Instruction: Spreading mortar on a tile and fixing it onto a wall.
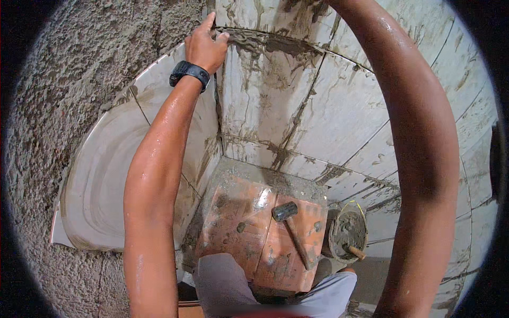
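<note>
I am looking down into a tiled corner. My left hand [205, 45] is reaching to the top centre of the frame, its fingers pressing flat against the upper edge of a pale wall tile [175, 106] — not gripping it, just bearing on it where it is meeting the corner joint. A black wristwatch [189, 71] is sitting on that wrist, and the forearm is glistening wet as it is rising from the lower left of the frame.

My right arm is sweeping up the right side of the frame in a long curve and leaving the picture at the top, so the right hand is out of view and I cannot tell what it is doing.

The tile under my left hand is standing upright against a rough grey plastered wall [69, 79] in the upper left, with more mortar-streaked tiles filling the wall to its right.

Lower centre, a rubber mallet [291, 225] is lying on a stack of orange-red tiles [241, 222] — head up, wooden handle pointing down-right. Just beside it on the right, a small bucket of wet mortar [347, 233] is holding a tool with a wooden handle.
</note>
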Motion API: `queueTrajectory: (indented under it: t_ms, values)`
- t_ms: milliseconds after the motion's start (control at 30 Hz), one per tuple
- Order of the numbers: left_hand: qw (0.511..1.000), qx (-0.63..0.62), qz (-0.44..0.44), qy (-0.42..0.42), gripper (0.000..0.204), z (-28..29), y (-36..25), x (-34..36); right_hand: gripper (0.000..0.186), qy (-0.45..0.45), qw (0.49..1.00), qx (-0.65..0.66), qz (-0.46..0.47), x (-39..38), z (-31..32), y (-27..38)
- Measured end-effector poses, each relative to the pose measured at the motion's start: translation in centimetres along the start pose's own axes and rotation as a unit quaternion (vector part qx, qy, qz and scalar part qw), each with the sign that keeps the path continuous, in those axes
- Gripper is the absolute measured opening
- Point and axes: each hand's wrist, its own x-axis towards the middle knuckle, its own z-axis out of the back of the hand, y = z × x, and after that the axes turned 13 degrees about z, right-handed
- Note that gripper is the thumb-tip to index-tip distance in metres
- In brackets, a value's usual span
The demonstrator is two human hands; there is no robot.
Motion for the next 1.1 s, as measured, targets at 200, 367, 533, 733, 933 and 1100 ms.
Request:
queueTrajectory:
  t_ms: [200, 367, 533, 733, 933, 1100]
  values:
    - [0.997, -0.070, -0.001, 0.017, 0.063, -0.3, 0.4, 0.0, 0.046, 0.019, 1.000, -0.012, 0.009, -0.6, 1.0, 0.1]
    - [0.997, -0.041, 0.054, 0.040, 0.059, 0.0, 0.0, -0.6, 0.072, -0.026, 0.992, 0.112, 0.054, -6.5, 0.0, 2.0]
    - [0.998, -0.034, 0.041, 0.033, 0.050, 0.1, 0.2, -0.6, 0.055, -0.109, 0.938, 0.324, 0.059, -25.8, -6.8, 7.9]
    - [0.997, -0.016, 0.057, 0.055, 0.049, -0.3, -0.8, -0.4, 0.049, 0.196, 0.817, 0.525, -0.135, -52.4, -7.8, 17.1]
    - [0.994, -0.054, 0.076, 0.055, 0.054, -0.1, -0.7, -0.7, 0.044, 0.217, 0.815, 0.474, -0.252, -63.6, -2.9, 19.8]
    - [0.993, -0.076, 0.076, 0.039, 0.064, 0.9, -1.2, -0.6, 0.049, 0.234, 0.792, 0.455, -0.334, -64.7, -1.4, 19.6]
